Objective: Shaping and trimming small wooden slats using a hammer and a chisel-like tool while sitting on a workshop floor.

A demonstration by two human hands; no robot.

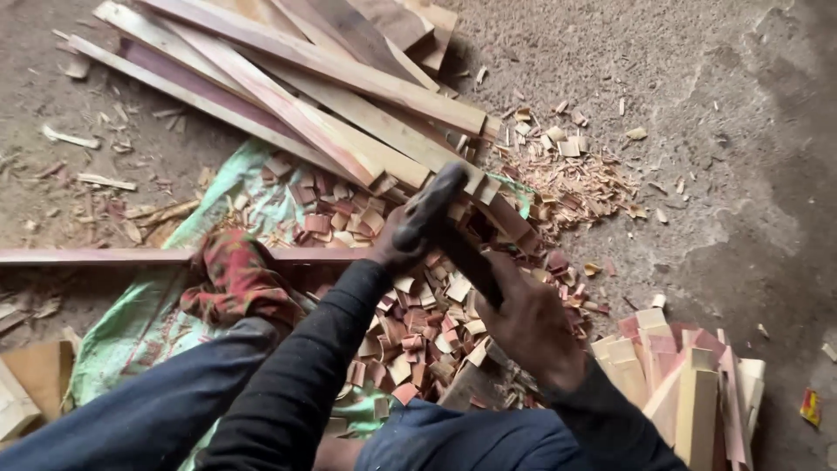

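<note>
Both hands (471, 279) grasp dark tool (449, 222)

Lighting: soft, even daylight, moderately dim; no glare or hard highlights. Shadows: faint and diffuse beneath the stacked wooden planks (296, 96); darker falloff across the dirt floor (767, 131) toward the upper right corner. Focus: the wood chips (418, 323) are moderately sharp. Blur: motion smear on the dark tool (436, 205) and left hand (397, 249); right hand (527, 327) slightly soft. Edge distortion: mild wide-angle stretch.
</note>
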